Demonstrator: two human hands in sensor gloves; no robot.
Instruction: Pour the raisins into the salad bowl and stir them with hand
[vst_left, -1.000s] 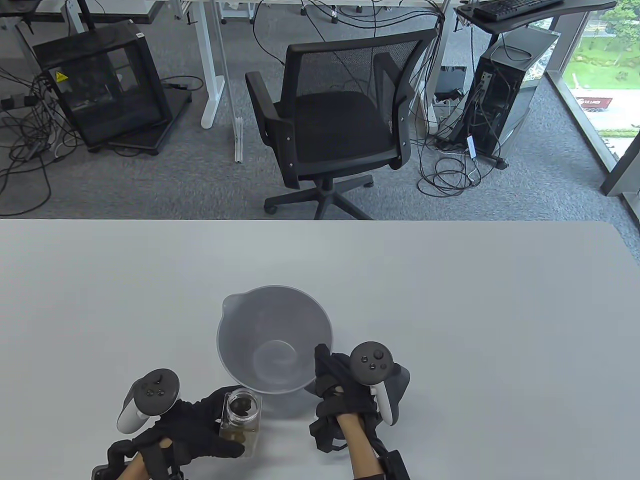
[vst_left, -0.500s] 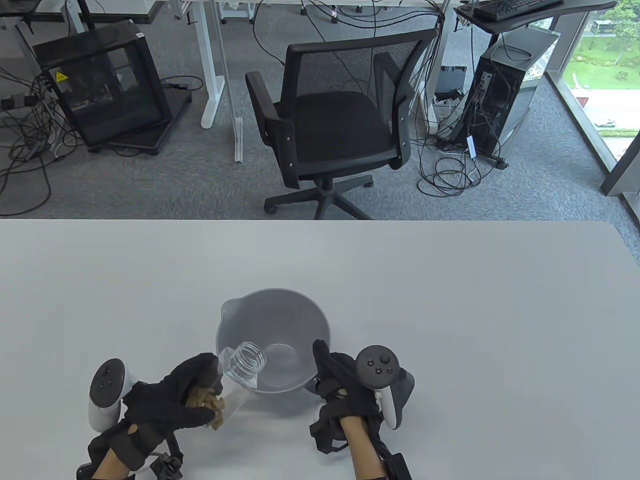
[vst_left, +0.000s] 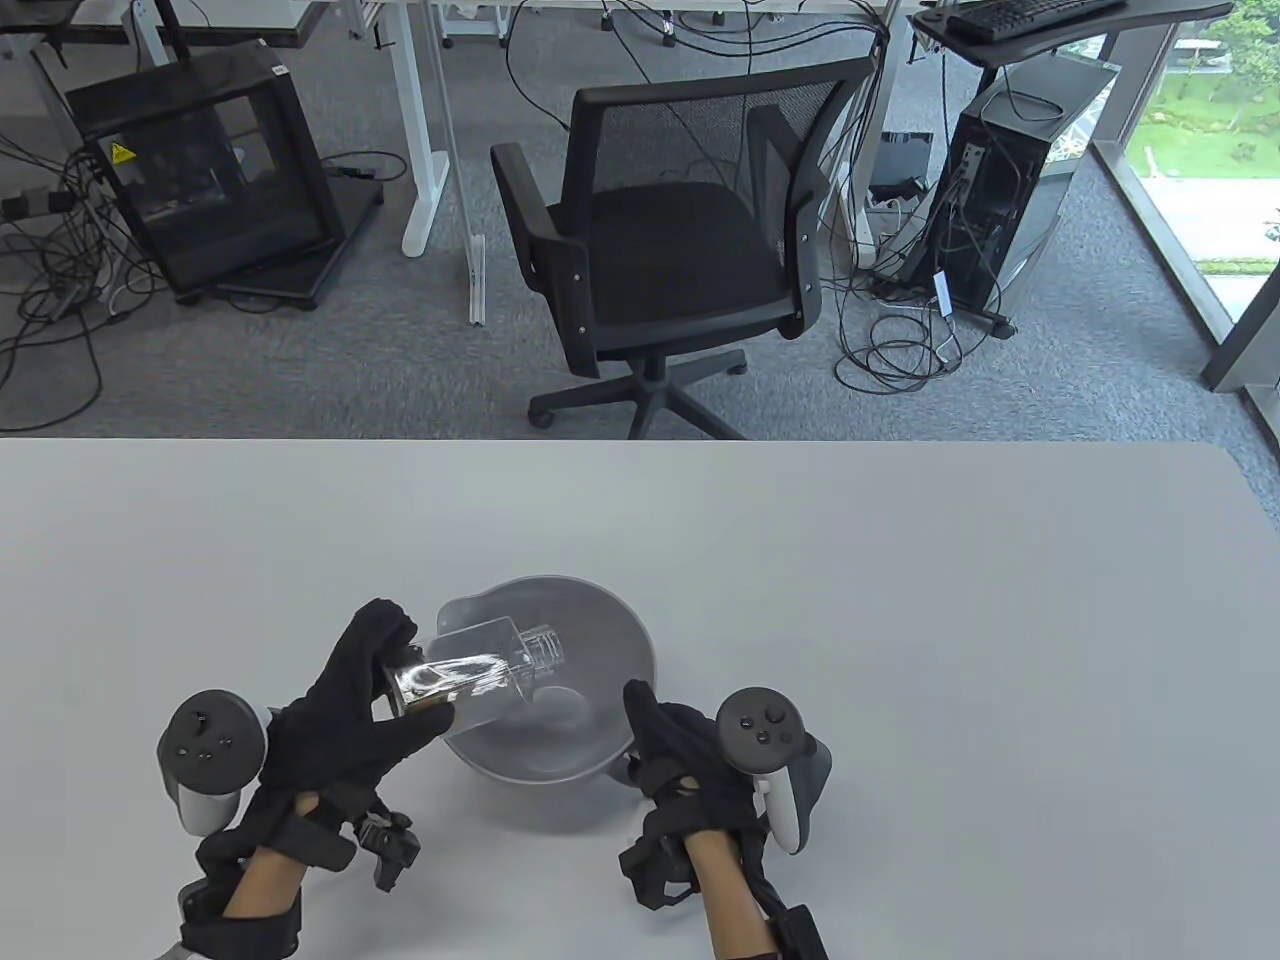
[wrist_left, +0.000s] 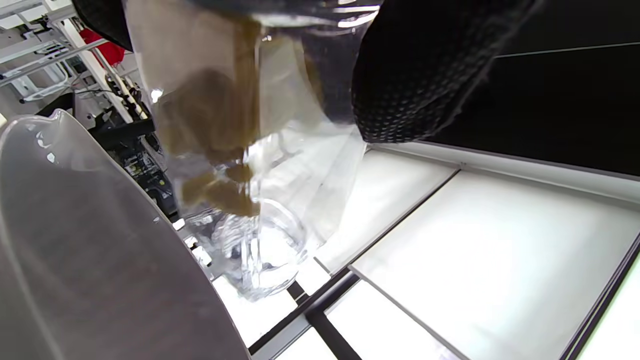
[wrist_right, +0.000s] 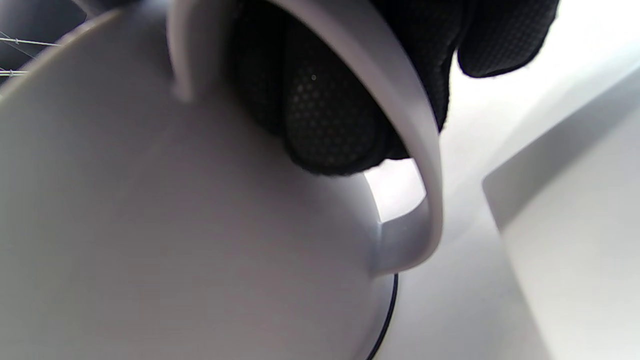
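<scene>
One bowl (vst_left: 610, 640), one jar (vst_left: 480, 680), two hands.

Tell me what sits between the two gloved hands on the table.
In the table view, the grey salad bowl sits between them. The left hand tips the clear jar over its rim; the right hand grips its handle.

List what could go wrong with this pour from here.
1. The jar lies tipped across the bowl's left rim near the spout; raisins sliding toward the mouth could come out in a clump, and some may bounce out.
2. The left hand holds only the jar's base end, so the smooth jar might slip or twist.
3. The right hand grips the handle; if that grip loosens, a nudge from the jar could shift the bowl.
</scene>
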